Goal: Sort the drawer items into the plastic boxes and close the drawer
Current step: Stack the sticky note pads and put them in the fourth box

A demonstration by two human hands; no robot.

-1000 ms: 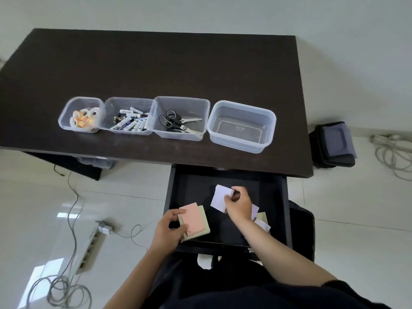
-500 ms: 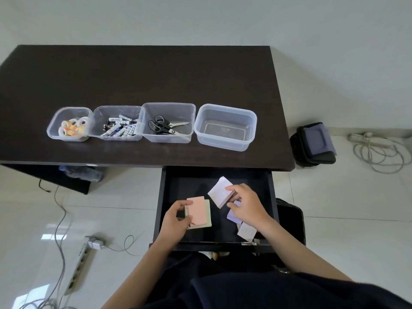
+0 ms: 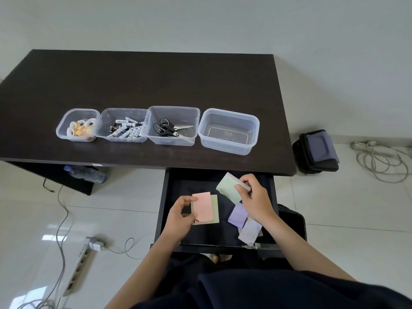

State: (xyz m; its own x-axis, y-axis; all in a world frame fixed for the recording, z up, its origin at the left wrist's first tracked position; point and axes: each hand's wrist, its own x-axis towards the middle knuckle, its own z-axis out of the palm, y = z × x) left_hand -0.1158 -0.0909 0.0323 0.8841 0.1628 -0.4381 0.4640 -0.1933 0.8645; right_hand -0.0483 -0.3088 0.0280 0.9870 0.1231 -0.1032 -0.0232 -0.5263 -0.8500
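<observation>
Head view: right hand (image 3: 256, 197) pinches green notepad (image 3: 228, 189) above open drawer (image 3: 178, 184).

Bright, even daylight, mostly diffuse. Window glare patches on the glossy floor tiles (image 3: 48, 237) left of the left hand (image 3: 179, 216). Drawer (image 3: 176, 188) interior around both hands is dark, low detail. Soft shadow under the desk (image 3: 142, 81) edge. Wide-angle distortion: desk edges bow, worse toward frame corners. Slight softness on the right hand (image 3: 256, 197); centre otherwise sharp.
</observation>
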